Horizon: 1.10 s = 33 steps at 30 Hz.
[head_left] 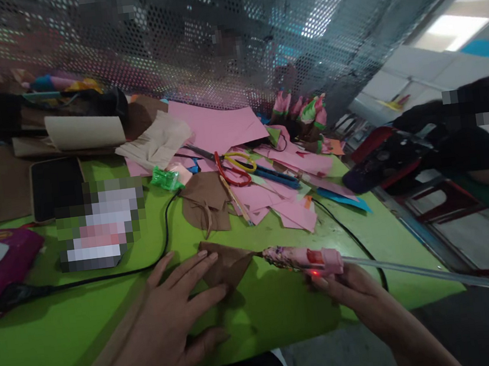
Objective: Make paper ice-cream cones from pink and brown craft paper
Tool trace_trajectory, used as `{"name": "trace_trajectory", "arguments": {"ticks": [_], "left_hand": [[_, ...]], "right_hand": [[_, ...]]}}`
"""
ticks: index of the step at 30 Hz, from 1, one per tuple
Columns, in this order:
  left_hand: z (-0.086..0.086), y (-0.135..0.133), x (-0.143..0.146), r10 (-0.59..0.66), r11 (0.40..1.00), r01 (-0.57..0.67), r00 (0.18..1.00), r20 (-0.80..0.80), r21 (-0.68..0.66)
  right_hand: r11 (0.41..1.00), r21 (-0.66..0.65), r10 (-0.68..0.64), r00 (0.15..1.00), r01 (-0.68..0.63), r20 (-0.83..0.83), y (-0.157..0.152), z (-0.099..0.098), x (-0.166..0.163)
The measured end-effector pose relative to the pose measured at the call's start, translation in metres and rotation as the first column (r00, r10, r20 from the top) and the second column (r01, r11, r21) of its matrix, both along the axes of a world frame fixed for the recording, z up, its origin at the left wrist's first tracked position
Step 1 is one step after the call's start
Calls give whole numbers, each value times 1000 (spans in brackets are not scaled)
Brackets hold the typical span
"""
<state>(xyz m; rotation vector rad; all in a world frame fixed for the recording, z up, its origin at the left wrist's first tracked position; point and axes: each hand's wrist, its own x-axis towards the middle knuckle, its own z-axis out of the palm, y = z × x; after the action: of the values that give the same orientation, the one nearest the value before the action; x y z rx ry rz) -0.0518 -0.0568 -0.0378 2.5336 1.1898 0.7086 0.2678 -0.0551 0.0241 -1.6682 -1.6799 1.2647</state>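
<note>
My left hand [177,307] lies flat on the green table [68,341], fingers spread, its fingertips pressing on a folded piece of brown paper [228,265]. My right hand [351,291] grips a pink hot glue gun [302,258] with a red light lit. Its nozzle points left and touches the brown paper's right edge. A clear glue stick [438,275] juts out of the gun's back to the right.
Pink paper scraps [292,210], brown paper pieces [206,202], scissors [234,169] and a black cable [117,274] lie behind my hands. A phone [55,185] sits at the left. Paper flowers [302,113] stand before a perforated metal screen [226,37]. A person sits at the far right.
</note>
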Motion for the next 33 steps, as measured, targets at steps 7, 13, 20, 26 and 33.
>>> {"name": "trace_trajectory", "arguments": {"ticks": [7,13,20,26,33], "left_hand": [[2,-1,1,14,1000,-14,1000,4,-3],[1,-1,1,11,1000,-11,1000,15,-8],[2,0,1,-11,1000,11,1000,7,-8],[2,-1,2,16,1000,-16,1000,19,-18],[4,1,0,-14,1000,14,1000,10,4]], "right_hand": [[998,-48,30,999,-30,-19,0,0,-5],[998,-54,23,999,-24,-31,-2,2,-7],[999,-14,40,999,-41,-26,-1,4,-9],[997,-50,50,998,-52,-25,-4,-1,-7],[998,-40,53,998,-54,-38,-4,0,-10]]}}
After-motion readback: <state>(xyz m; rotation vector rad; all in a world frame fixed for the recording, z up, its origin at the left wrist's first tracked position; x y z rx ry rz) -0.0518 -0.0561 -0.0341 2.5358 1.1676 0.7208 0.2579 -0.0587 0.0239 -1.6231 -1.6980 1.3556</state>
